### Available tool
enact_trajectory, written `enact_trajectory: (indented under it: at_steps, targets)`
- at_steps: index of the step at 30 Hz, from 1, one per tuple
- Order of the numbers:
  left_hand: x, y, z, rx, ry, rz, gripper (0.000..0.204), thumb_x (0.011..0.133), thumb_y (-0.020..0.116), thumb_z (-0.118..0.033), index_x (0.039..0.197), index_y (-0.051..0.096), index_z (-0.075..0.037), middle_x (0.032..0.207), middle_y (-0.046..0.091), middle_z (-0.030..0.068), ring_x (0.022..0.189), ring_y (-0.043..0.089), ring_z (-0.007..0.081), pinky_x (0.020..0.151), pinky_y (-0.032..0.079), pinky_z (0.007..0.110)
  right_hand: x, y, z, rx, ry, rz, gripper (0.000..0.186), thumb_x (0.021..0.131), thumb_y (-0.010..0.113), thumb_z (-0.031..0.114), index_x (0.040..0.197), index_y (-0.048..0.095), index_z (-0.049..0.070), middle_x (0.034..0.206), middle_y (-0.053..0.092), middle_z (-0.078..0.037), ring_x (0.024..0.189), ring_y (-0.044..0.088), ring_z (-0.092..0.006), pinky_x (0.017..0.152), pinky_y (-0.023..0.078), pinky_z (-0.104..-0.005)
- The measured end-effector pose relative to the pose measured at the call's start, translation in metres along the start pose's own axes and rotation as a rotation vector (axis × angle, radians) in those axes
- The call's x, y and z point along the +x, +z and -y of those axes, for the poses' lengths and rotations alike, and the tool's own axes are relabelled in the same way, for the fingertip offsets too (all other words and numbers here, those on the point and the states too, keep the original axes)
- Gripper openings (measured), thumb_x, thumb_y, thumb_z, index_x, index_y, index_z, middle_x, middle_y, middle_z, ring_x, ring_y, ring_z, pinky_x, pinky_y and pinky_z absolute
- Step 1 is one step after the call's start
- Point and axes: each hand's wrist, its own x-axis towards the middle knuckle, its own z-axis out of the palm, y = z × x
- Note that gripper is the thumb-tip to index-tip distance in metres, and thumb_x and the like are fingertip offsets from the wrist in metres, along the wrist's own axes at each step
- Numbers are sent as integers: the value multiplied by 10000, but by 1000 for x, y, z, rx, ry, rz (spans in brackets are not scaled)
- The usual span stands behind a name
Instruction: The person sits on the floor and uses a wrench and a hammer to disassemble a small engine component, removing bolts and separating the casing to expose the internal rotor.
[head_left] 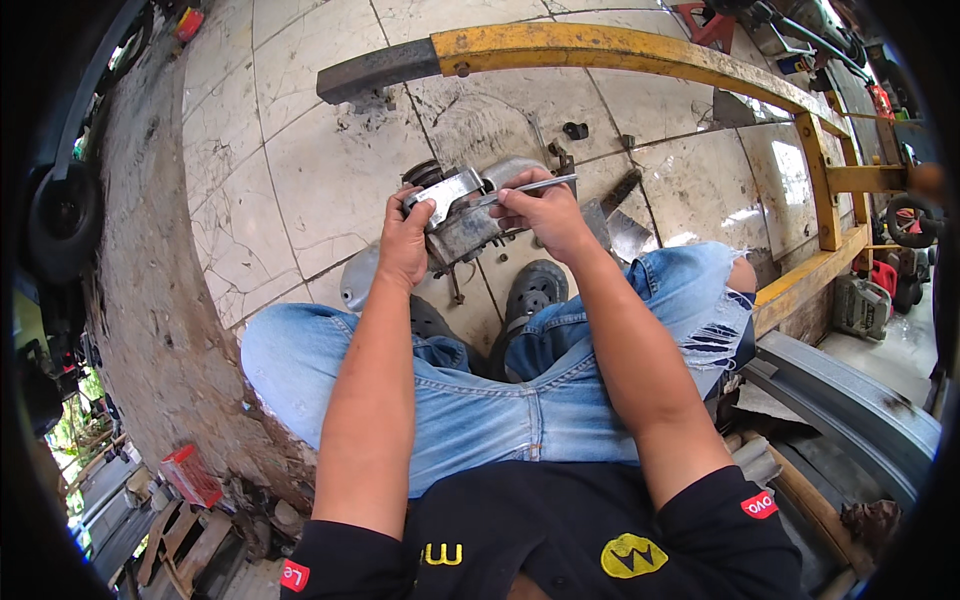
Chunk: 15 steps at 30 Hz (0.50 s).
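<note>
My left hand [405, 250] grips a silver metal bracket [448, 192], its thumb on the bracket's face. The bracket sits over a grimy metal assembly [452, 242] with a dark round part [424, 172] behind it. My right hand [535, 215] has its fingers closed on a thin silver rod-like tool [558, 182], held across the bracket's right side; its far end is hard to make out. A pale metal cover [360, 275] lies below and left of the assembly, and loose metal plates [628, 237] lie to the right.
A yellow steel frame [610, 50] spans the back and right of the tiled floor [250, 220]. Small dark parts [575, 131] lie beyond my hands. A metal channel [850, 390] runs at lower right; wheels [62, 215] stand at left; a red box [190, 475] sits at lower left.
</note>
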Motion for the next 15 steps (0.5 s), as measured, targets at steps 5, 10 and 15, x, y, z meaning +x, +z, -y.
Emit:
enact_trajectory:
  at_steps: [5,10,15]
  targets:
    - [-1,-4,1,3,37,-17,381,876,685,-90,1210,504,-78,1191,525,61,1090,516,165,984,409,308,8,-12,11,-174,-113,-155,132,905,655,57,980,561,0,902,667,-113,791,693,-202,658,579,-324]
    - [-4,-1,2,4,-4,-16,379,878,685,-94,1210,503,-78,1193,524,62,1088,516,166,983,410,308,-1,-4,3,-79,-107,-82,134,898,659,54,980,566,3,920,662,-121,795,693,-213,660,581,-332]
    - [0,-3,-3,3,20,-21,374,878,685,-97,1205,504,-77,1201,524,59,1096,513,167,988,406,309,4,-13,7,-14,-104,-109,140,901,665,68,967,554,12,942,663,-116,804,694,-207,657,582,-329]
